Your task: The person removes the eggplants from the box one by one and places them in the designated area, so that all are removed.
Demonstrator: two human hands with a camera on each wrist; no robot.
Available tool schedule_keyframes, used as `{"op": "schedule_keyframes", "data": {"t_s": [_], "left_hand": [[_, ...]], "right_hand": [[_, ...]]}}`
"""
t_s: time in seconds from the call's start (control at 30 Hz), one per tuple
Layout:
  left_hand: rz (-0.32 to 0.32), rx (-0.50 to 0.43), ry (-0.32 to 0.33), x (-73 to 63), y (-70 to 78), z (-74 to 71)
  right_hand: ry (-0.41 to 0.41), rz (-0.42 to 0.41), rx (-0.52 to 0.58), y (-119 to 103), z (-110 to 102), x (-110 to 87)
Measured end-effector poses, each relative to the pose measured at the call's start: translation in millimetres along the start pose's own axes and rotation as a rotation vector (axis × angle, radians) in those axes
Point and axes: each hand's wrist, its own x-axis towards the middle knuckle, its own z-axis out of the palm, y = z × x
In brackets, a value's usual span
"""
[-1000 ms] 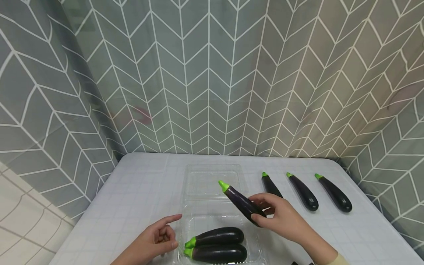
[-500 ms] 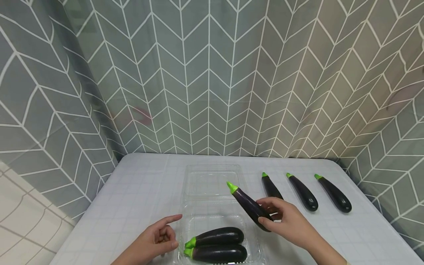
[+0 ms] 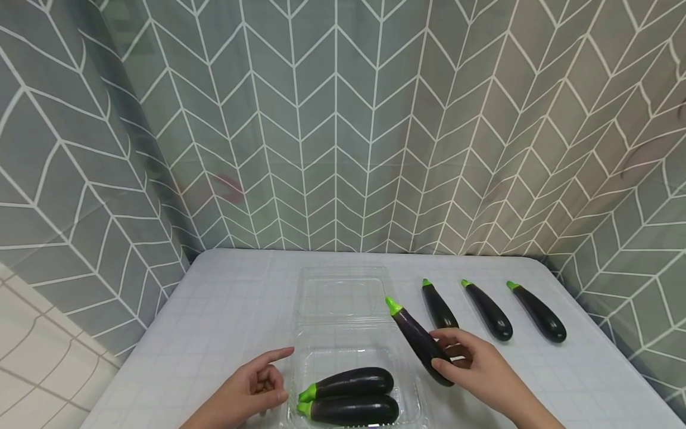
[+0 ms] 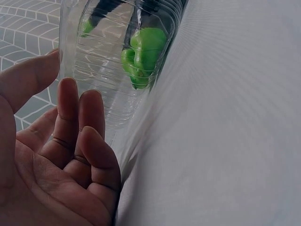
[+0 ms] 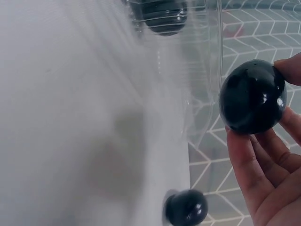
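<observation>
My right hand (image 3: pixel 471 366) pinches a dark purple eggplant (image 3: pixel 420 344) with a bright green stem near its thick end. It is held above the table at the right edge of a clear plastic clamshell box (image 3: pixel 300 339); its rounded end (image 5: pixel 252 97) faces the right wrist camera. Two more eggplants (image 3: pixel 354 381) lie side by side in the box, stems to the left. My left hand (image 3: pixel 249 384) is beside the box's left rim, index finger extended and the others loosely bent, holding nothing. In the left wrist view, fingertips (image 4: pixel 68 87) come right at the box wall.
Several eggplants lie at the table's right side: one (image 3: pixel 438 304) just behind my right hand, another (image 3: pixel 489 311) in the middle, and one (image 3: pixel 538 313) farthest right. The box's lid (image 3: pixel 343 274) lies folded back. A patterned curtain (image 3: pixel 337 131) hangs behind the white-covered table (image 3: pixel 230 298).
My right hand has moved right and slightly toward the body with the eggplant, from over the box to its right edge. The left hand and the boxed eggplants have stayed put.
</observation>
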Motion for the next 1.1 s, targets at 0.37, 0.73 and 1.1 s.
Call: {"op": "schedule_keyframes", "data": {"t_s": [0.37,0.73,1.1], "left_hand": [[-0.009,-0.002,-0.001,0.7,-0.7,-0.7],[-0.016,0.000,-0.001,0.7,-1.5,-0.9],[-0.049,0.002,0.016,2.2,-0.2,-0.5]], "right_hand": [[-0.013,0.119,0.057,15.5,-8.8,-16.3],[0.008,0.226,-0.020,29.1,-12.3,-31.7],[-0.010,0.263,0.001,44.3,-17.5,-42.5]]}}
